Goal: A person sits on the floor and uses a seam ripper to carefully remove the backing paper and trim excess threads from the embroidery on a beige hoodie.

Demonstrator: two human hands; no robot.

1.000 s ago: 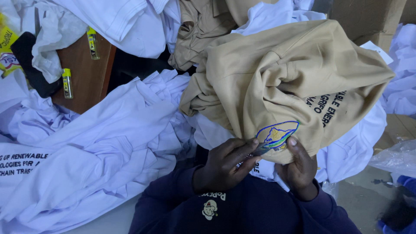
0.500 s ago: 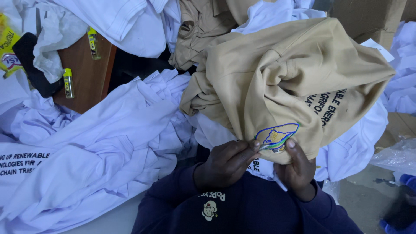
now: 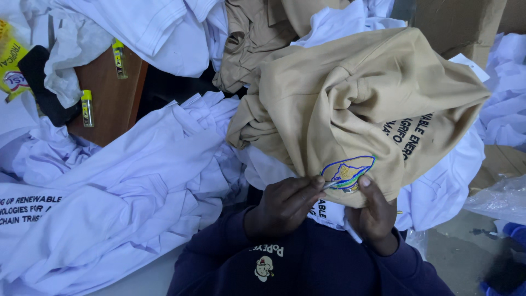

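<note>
Tan shirt (image 3: 350,104) lies bunched over our lap on the white shirts (image 3: 137,186). Our left hand (image 3: 282,205) pinches a thin metal tool (tip at the embroidered badge (image 3: 348,172)); our right hand (image 3: 375,211) grips the cloth beneath. We should keep it taut.

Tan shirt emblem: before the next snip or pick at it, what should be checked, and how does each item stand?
1. Left hand pinches a thin metal tool: ok.
2. Tool tip meets the embroidered emblem: ok.
3. Right hand thumb braces the tan shirt beside the emblem: ok.
4. Emblem faces the camera, unobstructed: ok.
5. Kind of tool, or loose threads: cannot tell.
6. White shirts lie apart from the emblem: ok.
</note>
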